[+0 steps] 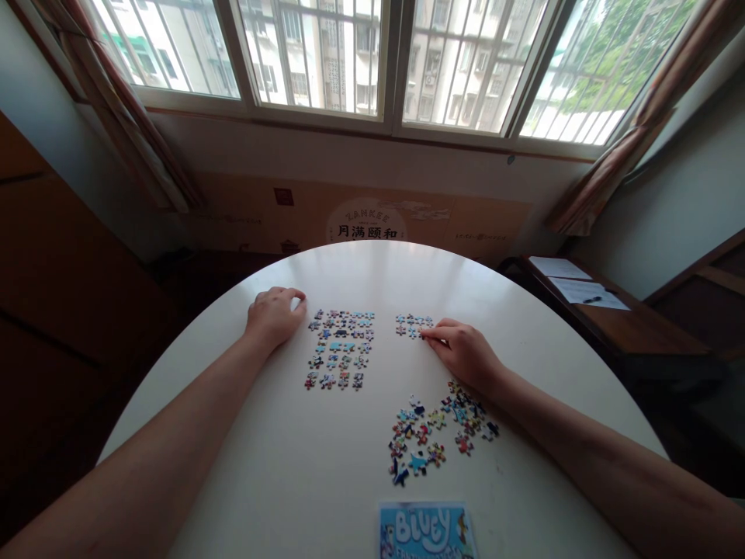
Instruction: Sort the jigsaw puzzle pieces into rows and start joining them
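My left hand (273,315) rests on the white round table (361,272), fingers curled under, just left of a grid of sorted puzzle pieces (341,349). Nothing shows in it. My right hand (462,349) lies right of a small row of joined pieces (413,324), its fingertips pressed together on the row's right end. Beside my right wrist a loose heap of colourful pieces (436,435) spreads toward the table's front.
A blue "Bluey" puzzle box or picture card (427,532) lies at the front edge. To the right stands a low wooden side table with papers and a pen (576,289). Barred windows (372,54) and curtains are behind.
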Demonstrator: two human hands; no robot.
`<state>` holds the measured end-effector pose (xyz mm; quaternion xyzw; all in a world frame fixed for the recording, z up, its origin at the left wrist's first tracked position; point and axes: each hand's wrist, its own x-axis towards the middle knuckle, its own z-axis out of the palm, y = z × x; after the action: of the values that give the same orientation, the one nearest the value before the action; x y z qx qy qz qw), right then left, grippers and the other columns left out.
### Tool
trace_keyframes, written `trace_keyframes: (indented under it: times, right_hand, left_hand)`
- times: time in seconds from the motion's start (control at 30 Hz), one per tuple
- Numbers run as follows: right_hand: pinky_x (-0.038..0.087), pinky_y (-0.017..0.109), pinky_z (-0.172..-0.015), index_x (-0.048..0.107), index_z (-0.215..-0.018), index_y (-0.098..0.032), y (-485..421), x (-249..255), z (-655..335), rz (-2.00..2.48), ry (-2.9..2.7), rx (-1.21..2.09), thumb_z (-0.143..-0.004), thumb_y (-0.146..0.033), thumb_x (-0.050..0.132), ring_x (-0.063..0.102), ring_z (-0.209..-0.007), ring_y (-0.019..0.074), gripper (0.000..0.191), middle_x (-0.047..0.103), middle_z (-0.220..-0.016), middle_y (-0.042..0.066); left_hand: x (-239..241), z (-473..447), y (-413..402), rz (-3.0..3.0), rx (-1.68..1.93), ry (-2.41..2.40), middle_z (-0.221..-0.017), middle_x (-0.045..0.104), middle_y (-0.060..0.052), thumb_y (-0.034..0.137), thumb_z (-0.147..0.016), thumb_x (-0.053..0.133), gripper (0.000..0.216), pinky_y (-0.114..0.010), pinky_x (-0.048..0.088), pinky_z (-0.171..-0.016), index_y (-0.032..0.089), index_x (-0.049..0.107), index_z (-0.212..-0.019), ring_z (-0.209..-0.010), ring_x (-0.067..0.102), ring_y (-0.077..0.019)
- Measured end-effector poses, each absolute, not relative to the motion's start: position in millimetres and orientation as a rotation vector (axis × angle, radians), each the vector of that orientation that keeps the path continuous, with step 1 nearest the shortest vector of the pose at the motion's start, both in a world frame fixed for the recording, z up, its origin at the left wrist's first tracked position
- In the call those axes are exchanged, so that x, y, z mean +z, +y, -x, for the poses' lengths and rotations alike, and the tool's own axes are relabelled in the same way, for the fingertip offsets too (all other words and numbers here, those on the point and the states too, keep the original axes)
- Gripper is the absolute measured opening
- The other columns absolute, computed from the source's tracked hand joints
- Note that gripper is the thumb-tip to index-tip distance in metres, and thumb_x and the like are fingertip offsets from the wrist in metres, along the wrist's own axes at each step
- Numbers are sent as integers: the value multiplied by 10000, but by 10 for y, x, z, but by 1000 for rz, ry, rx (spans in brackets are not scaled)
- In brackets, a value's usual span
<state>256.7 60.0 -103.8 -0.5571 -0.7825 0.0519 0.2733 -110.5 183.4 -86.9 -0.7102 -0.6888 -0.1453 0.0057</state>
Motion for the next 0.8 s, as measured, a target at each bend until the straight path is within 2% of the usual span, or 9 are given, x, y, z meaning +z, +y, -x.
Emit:
trace_keyframes:
  times: [0.23,0.33,0.4,0.5,0.57,0.7,0.8]
  right_hand:
    - [556,336,-834,824,-1071,-229,587,-989,-2585,1433,-2002,187,-987,-231,585,720,-885,208,253,777,-1009,73]
    - [540,314,-759,817,-1039,-192,571,-844,-2696,1387,-2012,273,-979,-272,603,674,-753,167,237,763,-933,73]
    - [514,285,-689,803,-1055,-188,556,-717,-2801,1360,-2147,487,-956,-293,635,628,-681,137,221,741,-868,54]
    - [481,251,-643,778,-1029,-180,531,-551,-2937,1337,-2392,904,-917,-354,706,608,-686,127,219,690,-780,24]
    - [457,238,-618,764,-976,-171,519,-483,-2984,1330,-2473,1051,-884,-382,748,582,-667,117,231,659,-750,9]
    - [430,235,-610,753,-898,-164,515,-447,-2994,1361,-2532,1079,-846,-342,773,553,-643,105,186,631,-725,-4]
    - [445,240,-618,765,-898,-173,528,-478,-2987,1409,-2503,1049,-857,-317,751,577,-667,116,151,664,-745,9]
  left_hand:
    - [-850,1095,1827,2225,-448,-2157,-1355,656,-121,403,-930,490,406,-502,466,-1058,245,749,-1199,-1242,575,-379]
    - [-863,1098,1838,2223,-443,-2155,-1350,659,-120,408,-925,496,410,-499,468,-1056,246,750,-1203,-1240,578,-381]
    - [-874,1103,1847,2224,-438,-2152,-1345,661,-120,410,-925,495,413,-491,466,-1060,246,750,-1205,-1242,577,-378]
    - [-889,1114,1858,2232,-439,-2141,-1340,662,-121,412,-928,489,415,-492,464,-1063,246,748,-1206,-1238,579,-377]
    - [-894,1122,1861,2234,-444,-2138,-1339,662,-123,414,-927,488,416,-499,465,-1060,247,748,-1207,-1232,580,-380]
    - [-894,1131,1856,2236,-454,-2137,-1340,661,-125,415,-921,491,421,-505,464,-1059,252,747,-1211,-1231,577,-382]
    - [-891,1131,1850,2238,-451,-2139,-1340,659,-123,417,-921,484,422,-499,459,-1066,253,745,-1211,-1234,573,-378]
